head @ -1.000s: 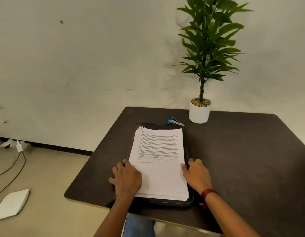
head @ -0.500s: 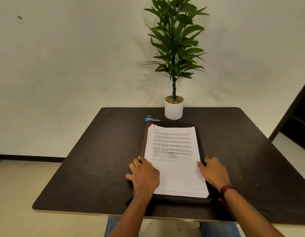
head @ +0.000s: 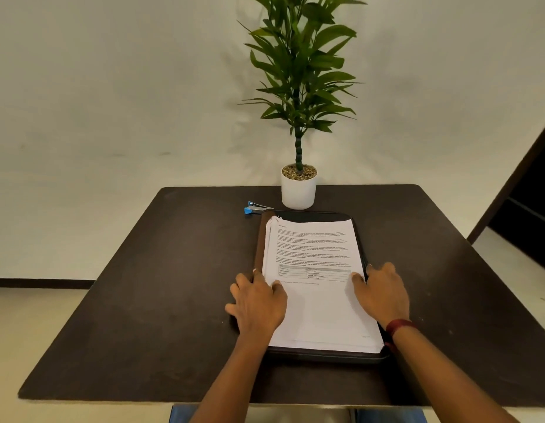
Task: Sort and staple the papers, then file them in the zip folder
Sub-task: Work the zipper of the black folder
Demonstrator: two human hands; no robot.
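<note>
Here, stacked printed papers (head: pixel 318 303) top the zip folder (head: pixel 314 215), left hand (head: pixel 258 303) and right hand (head: pixel 384 296) resting, fingers (head: pixel 276 286) relaxed.

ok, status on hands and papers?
Left hand and right hand rest on opposite side edges of the paper stack. Stack lies on the zip folder. Stapler untouched, beside the plant pot. Nothing blocking.

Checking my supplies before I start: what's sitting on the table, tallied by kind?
Stack of papers: 1
Zip folder: 1
Blue stapler: 1
Potted plant: 1
Total: 4
</note>
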